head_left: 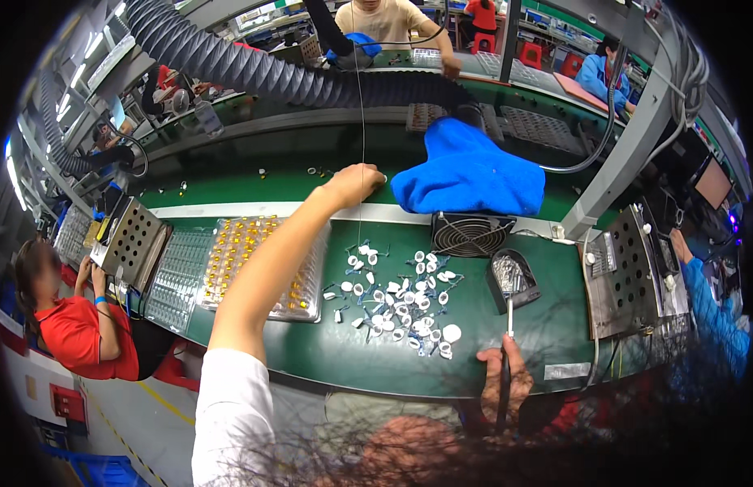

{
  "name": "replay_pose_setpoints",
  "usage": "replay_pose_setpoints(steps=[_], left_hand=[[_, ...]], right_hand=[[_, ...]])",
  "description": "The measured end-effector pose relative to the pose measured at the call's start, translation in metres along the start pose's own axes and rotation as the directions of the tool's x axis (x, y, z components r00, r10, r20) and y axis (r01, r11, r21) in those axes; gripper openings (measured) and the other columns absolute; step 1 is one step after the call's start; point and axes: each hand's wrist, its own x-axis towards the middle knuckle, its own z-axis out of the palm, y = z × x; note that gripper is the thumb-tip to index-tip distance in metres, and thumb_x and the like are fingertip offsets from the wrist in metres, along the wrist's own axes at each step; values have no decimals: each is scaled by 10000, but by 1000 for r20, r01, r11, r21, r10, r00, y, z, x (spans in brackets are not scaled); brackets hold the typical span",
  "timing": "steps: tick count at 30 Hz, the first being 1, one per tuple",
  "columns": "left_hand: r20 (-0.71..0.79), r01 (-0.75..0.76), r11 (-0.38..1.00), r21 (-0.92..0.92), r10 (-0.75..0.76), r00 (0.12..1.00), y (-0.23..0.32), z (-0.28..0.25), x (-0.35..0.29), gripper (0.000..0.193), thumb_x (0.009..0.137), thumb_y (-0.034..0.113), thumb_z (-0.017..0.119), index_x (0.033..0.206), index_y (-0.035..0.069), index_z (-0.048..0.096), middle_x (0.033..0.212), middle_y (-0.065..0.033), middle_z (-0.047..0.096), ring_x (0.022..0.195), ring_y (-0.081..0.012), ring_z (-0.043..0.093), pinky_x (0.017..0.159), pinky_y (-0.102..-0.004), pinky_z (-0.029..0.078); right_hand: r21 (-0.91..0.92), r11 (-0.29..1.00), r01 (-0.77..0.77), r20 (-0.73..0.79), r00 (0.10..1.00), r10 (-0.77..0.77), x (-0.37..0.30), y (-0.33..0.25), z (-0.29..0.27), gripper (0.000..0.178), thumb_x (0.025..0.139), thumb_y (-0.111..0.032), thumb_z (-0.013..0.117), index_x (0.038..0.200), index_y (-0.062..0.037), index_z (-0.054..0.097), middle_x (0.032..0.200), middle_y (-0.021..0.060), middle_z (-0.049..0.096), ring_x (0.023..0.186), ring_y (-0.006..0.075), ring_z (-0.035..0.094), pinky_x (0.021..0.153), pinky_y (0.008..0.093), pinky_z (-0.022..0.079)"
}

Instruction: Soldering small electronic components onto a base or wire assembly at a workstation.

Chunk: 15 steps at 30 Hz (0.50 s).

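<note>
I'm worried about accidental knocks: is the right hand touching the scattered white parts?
Apart. The head view shows a bare strip of green work surface between the right hand and the scattered white parts.

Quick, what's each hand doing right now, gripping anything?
Left hand: fingers curled over the far green belt; whether it holds anything cannot be told.
Right hand: closed, holding a soldering iron.
</note>
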Motion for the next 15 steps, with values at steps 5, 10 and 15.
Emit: replay_pose_setpoints(steps=[5, 10, 15], left_hand=[[12, -67, 943, -327, 75, 997, 14, -20, 3, 189, 826, 7, 703, 1007, 16, 757, 1002, -189, 759, 906, -319, 744, 843, -380, 588], [255, 144, 721, -678, 46, 966, 12, -60, -28, 182, 946, 90, 743, 1094, -15, 750, 947, -60, 767, 906, -112, 708, 857, -277, 572], [-230, 187, 975, -121, -211, 950, -85, -37, -41, 328, 918, -45, 599, 1221, 4, 717, 1186, -190, 747, 1103, -316, 720, 959, -374, 555]], right_hand=[[117, 993, -4, -60, 998, 11, -11, 19, 4, 417, 958, 14, 678, 1358, 54, 567, 821, 168, 735, 680, 264, 726, 667, 347, 569], [66, 998, 24, -91, 996, -18, -7, 13, 1, 424, 947, 24, 677, 1354, 50, 561, 808, 164, 737, 672, 260, 728, 642, 344, 561], [24, 996, 88, -83, 993, -85, 3, 6, 1, 425, 940, 26, 670, 1349, 42, 555, 806, 156, 739, 671, 266, 728, 635, 355, 554]])
